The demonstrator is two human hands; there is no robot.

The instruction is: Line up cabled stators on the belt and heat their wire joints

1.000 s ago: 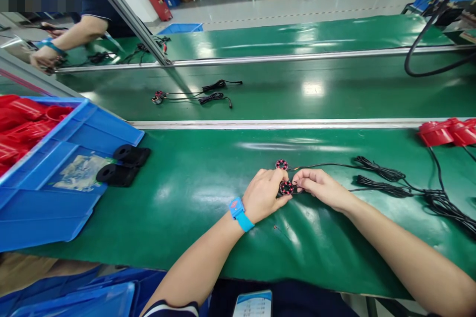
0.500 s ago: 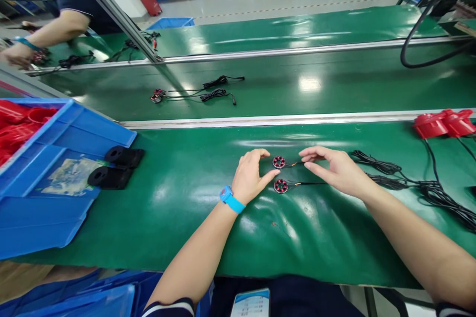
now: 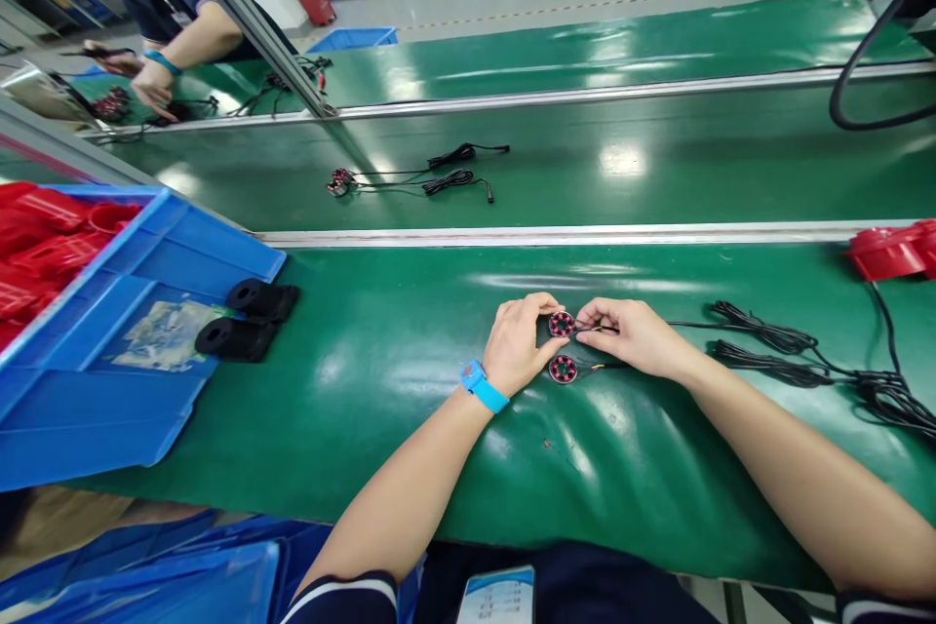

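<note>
Two small round boards with red and black parts and thin wires lie on the green mat. My left hand (image 3: 521, 339) grips the rim of the upper round board (image 3: 562, 324) between thumb and fingers. Just right of it, my right hand (image 3: 630, 335) pinches the thin wires (image 3: 604, 328) that lead from this board to a black cable. Nearer me sits the lower round board (image 3: 563, 370), untouched, its own cable passing under my right hand. Coiled black cables (image 3: 767, 328) stretch out to the right.
At the left a blue bin (image 3: 146, 263) holds red plastic parts (image 3: 62, 244), with two black brackets (image 3: 245, 336) beside it. Red housings (image 3: 888, 253) stand at the right. Past the metal rail lie more wired boards (image 3: 340, 181). Another person's hand (image 3: 155, 86) works at the far left.
Both hands have closed in: the left has taken hold of the upper round board, the right its wires. The view has shifted slightly. The other person's arm has moved to the right.
</note>
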